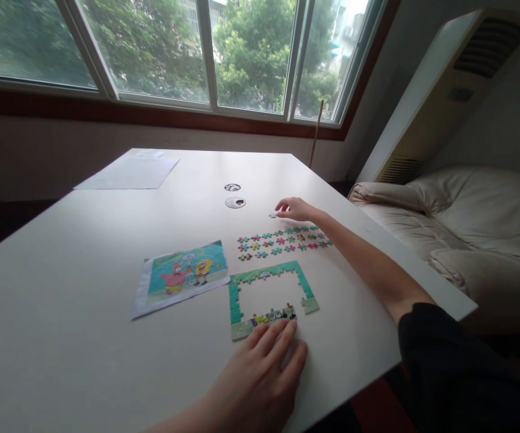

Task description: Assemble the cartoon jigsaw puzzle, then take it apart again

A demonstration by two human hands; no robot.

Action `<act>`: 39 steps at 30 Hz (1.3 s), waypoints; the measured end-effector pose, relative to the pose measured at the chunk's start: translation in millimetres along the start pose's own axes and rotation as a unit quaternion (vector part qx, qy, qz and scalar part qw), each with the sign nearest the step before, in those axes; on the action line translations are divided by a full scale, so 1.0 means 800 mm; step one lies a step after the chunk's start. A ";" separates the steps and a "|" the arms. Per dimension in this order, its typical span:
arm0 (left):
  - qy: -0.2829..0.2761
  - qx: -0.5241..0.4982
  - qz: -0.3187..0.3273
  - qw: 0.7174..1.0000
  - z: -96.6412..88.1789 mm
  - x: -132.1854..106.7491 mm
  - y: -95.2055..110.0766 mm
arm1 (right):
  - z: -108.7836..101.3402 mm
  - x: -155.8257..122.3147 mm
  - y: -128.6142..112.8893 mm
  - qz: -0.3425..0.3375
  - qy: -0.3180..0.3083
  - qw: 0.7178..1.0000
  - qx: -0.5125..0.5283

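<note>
My right hand (297, 209) reaches past the loose pieces, thumb and forefinger pinching a small pale puzzle piece (272, 215) at or just above the table. My left hand (266, 367) lies with fingers stretched out, the fingertips on the near edge of the puzzle border (235, 300). That border is a joined green and teal rectangle with a bare middle; a gap shows near its lower right corner. Beyond it, several loose puzzle pieces (266, 243) lie in rows, the right end partly behind my right forearm. Left of the border is a printed cartoon picture (186, 270).
Two small round discs (235, 202) lie farther back on the white table (83, 270). A sheet of paper (127, 173) rests at the far left corner. A cushioned beige sofa (463, 240) stands beyond the right edge, windows behind.
</note>
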State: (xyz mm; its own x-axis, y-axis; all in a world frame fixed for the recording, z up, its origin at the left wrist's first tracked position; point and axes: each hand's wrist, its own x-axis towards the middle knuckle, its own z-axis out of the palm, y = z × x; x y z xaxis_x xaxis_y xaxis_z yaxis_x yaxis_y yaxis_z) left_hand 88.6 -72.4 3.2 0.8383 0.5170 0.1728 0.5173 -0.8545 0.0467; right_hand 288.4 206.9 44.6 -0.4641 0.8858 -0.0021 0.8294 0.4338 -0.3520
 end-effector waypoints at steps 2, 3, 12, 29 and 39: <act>-0.003 -0.004 -0.009 1.000 0.000 -0.001 0.000 | 0.006 0.014 -0.002 0.010 -0.010 1.000 -0.002; -0.003 -0.006 -0.008 1.000 0.000 -0.001 0.000 | 0.009 0.020 -0.004 0.015 -0.018 1.000 -0.003; -0.013 -0.013 -0.020 1.000 -0.002 0.000 0.002 | 0.009 0.020 -0.006 0.041 -0.092 0.994 0.035; 0.008 -0.045 -0.044 0.998 0.004 0.001 0.005 | 0.010 -0.194 -0.064 -0.131 -0.199 0.942 0.235; -0.005 -0.057 -0.042 0.997 -0.002 0.000 0.004 | 0.024 -0.205 -0.074 -0.101 -0.209 0.943 0.237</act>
State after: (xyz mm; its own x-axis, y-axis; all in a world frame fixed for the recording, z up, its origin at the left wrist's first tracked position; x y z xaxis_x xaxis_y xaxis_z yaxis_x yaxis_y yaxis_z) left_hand 90.4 -75.3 4.7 0.7947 0.5871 0.1543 0.5636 -0.8080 0.1719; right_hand 309.3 32.5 47.6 -0.7618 0.6077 -0.2244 0.5249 0.3759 -0.7637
